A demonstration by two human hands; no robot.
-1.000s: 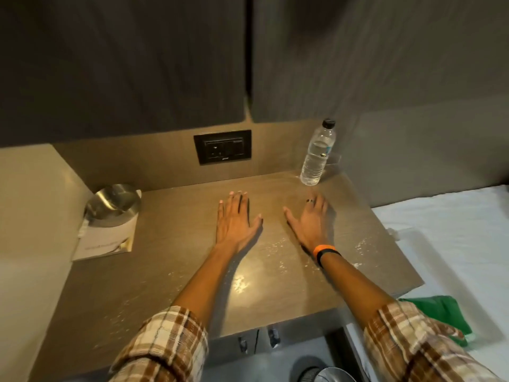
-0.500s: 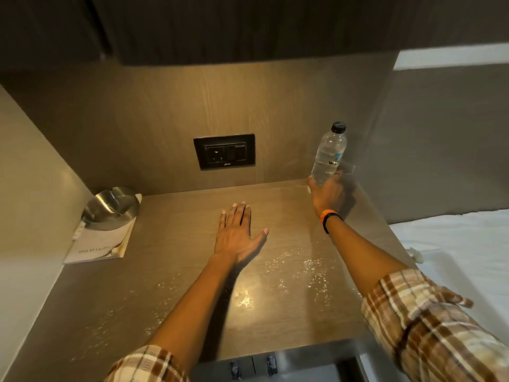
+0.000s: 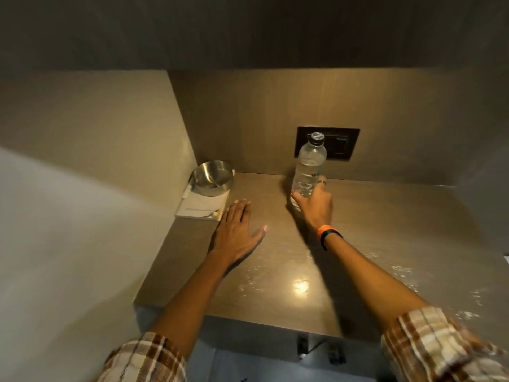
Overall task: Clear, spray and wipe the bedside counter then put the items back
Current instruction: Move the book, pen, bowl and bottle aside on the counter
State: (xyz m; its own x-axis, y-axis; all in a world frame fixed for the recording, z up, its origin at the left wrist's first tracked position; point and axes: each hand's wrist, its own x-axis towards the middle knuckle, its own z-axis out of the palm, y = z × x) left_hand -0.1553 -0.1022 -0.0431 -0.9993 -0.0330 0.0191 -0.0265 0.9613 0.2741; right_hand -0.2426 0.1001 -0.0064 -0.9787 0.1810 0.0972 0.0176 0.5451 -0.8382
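since half a second ago the water bottle [image 3: 308,168] has travelled from the right rear of the counter [image 3: 385,230] toward its middle, and it now stands in front of the dark wall socket [image 3: 344,146] with the right hand [image 3: 315,206] wrapped around its lower half, thumb on one side and fingers on the other. whether its base is resting on the surface or hanging just above it i cannot tell, since the hand hides it. the left hand [image 3: 235,234] lies flat and empty on the counter, fingers spread, its fingertips just beside the white booklet [image 3: 201,209] in the left rear corner. on that booklet sits the steel bowl [image 3: 210,177]. as for progress, i'd judge this to be the putting-back stage: droplets and streaks glint near the front and right edge, so the surface has been sprayed, and it looks as though some damp is left there. the bowl and booklet seem already in place, and the bottle is likely the last thing to settle. the counter is a smooth, brown, wood-grain slab with a soft sheen that catches an overhead light. the bottle is clear ribbed plastic with a dark cap and a pale label, light and slightly slippery if wet. the bowl is brushed metal, round and shallow, and the booklet is matte paper.
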